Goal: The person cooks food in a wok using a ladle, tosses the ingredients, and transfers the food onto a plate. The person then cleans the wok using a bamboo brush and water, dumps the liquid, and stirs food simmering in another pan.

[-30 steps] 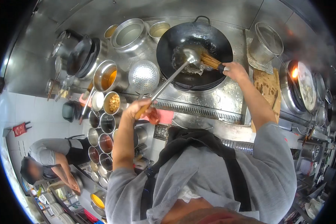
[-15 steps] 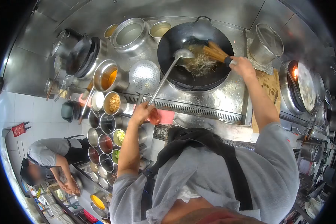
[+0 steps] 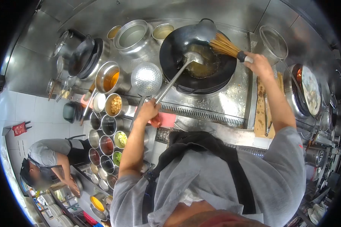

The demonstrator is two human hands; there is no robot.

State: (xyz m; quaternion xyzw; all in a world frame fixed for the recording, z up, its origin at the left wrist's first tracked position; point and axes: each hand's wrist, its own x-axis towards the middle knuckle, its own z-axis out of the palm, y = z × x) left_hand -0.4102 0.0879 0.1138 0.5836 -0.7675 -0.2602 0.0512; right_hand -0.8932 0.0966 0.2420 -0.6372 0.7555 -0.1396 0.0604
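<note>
I see a wet steel table (image 3: pixel 231 102) spread in front of the person, with the wok (image 3: pixel 170 56) sitting in it at the centre, probably so both hands reach it easily. The big pot (image 3: pixel 140 51) stands just beside the wok on the left, and the strainer (image 3: pixel 146 77) lies nearer the body, its handle pointing to the left hand (image 3: pixel 147 110), likely for a quick grab. By it are a tin (image 3: pixel 99 78) of orange liquid and a smaller cup (image 3: pixel 108 108) of golden chunks.

The left hand's fingers are wrapped round the ladle's handle, and the long shaft lets the ladle (image 3: pixel 194 57) sit over the wok's middle with that hand well back, I judge away from the heat. The right hand (image 3: pixel 261 66) has its fingers closed on the dark and pale grip of the brush (image 3: pixel 225 45); its bristles reach over the wok's right side. I cannot tell whether they touch it.

The wok is black and smooth, with a shallow, yellowish pool at the bottom. The ladle is shiny metal; the brush's bristles are golden brown and fanned out.
</note>
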